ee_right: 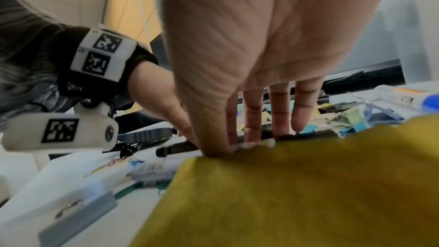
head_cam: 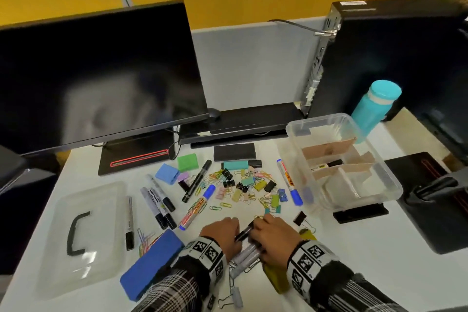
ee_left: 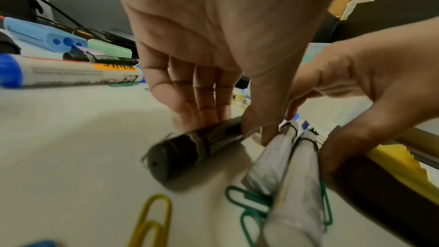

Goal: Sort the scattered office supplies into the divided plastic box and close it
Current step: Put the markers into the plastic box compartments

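Observation:
Both hands meet at the table's front centre. My left hand [head_cam: 222,233] pinches a black marker [head_cam: 244,233] between fingers and thumb; in the left wrist view that hand [ee_left: 213,63] has its fingertips on the marker [ee_left: 197,149]. My right hand [head_cam: 273,235] arches over two grey markers [head_cam: 247,257] lying side by side [ee_left: 292,185], thumb on one side and fingers on the other. The clear divided box [head_cam: 379,180] stands open at the right with one marker inside. Its lid [head_cam: 83,235] lies flat at the left.
A pile of binder clips and paper clips [head_cam: 243,185], several more markers and coloured erasers cover the middle. A blue eraser [head_cam: 152,263] lies by my left wrist, a yellow block [ee_right: 308,185] under my right. Monitor [head_cam: 101,71], black tower [head_cam: 392,58] and teal bottle [head_cam: 374,106] stand behind.

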`<state>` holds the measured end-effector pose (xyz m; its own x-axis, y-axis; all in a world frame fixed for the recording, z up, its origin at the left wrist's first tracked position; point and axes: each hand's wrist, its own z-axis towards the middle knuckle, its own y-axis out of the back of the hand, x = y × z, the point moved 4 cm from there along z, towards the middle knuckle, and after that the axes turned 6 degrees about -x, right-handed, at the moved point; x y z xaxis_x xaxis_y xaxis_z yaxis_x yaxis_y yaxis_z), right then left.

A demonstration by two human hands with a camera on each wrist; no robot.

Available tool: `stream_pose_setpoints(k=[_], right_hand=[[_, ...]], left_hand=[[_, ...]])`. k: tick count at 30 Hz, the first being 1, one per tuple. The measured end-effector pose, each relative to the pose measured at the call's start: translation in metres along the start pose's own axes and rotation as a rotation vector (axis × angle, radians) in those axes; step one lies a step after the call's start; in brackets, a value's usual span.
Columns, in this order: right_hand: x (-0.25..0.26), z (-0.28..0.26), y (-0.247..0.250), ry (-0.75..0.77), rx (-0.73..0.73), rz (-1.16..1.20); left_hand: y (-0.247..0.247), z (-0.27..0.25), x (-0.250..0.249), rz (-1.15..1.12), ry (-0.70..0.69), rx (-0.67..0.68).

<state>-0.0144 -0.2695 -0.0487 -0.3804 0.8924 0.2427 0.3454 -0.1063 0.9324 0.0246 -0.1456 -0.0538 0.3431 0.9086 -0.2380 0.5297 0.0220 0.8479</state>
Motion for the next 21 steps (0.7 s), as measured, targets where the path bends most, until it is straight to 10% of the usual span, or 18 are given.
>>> stream_pose_setpoints(k=[14, 21], right_hand=[[0.007, 0.006, 0.008, -0.105, 0.122, -0.026], [0.003, -0.016, 0.074, -0.174, -0.225, 0.258]], left_hand=[[0.048, 0.01, 0.088, -0.248, 0.319, -0.297], [0.031, 0.019, 0.097, -0.143, 0.317, -0.156]])
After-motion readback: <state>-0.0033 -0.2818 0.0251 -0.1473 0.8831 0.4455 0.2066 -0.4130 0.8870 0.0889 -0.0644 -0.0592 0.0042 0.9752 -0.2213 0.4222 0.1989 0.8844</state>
